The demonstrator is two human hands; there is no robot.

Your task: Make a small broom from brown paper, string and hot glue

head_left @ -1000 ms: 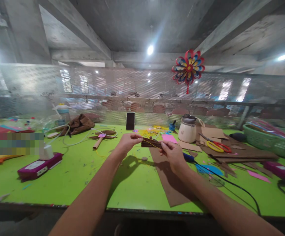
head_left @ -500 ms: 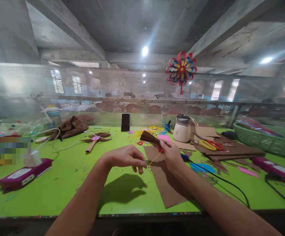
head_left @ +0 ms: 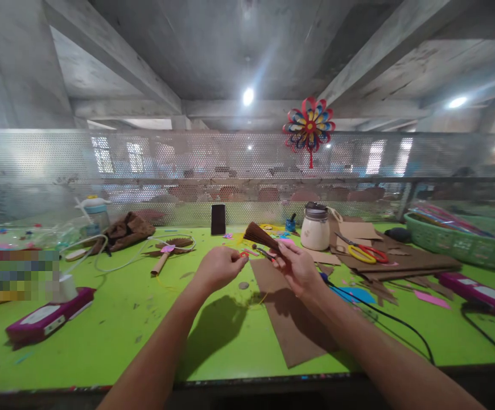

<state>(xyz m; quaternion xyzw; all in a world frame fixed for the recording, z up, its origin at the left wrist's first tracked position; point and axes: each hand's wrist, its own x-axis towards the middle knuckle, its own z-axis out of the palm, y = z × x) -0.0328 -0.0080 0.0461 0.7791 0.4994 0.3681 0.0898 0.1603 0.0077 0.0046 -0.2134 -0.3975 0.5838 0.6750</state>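
My right hand [head_left: 296, 265] is closed round the narrow end of a pleated brown paper fan [head_left: 259, 236], whose spread end points up and left. A thin yellow thread [head_left: 266, 296] hangs in a loop below the hands. My left hand [head_left: 222, 267] is closed in a pinch left of the fan, with a small red bit at its fingertips too small to make out. Under my right hand lies a brown paper sheet [head_left: 285, 327] on the green table [head_left: 123, 341]. A small dark tool-like item [head_left: 262, 250] shows between the hands.
At the right are scissors [head_left: 361, 252] on brown paper, a green basket [head_left: 456, 236] and a power strip [head_left: 480, 293]. A white jar [head_left: 314, 230] and a phone [head_left: 218, 220] stand at the back. Left lie a paper flower [head_left: 168, 249], a cable and another power strip [head_left: 51, 319].
My left hand has moved up and left, its fingers now pinched together. The yellow thread, taut between the hands before, now hangs slack. The view has tilted slightly upward.
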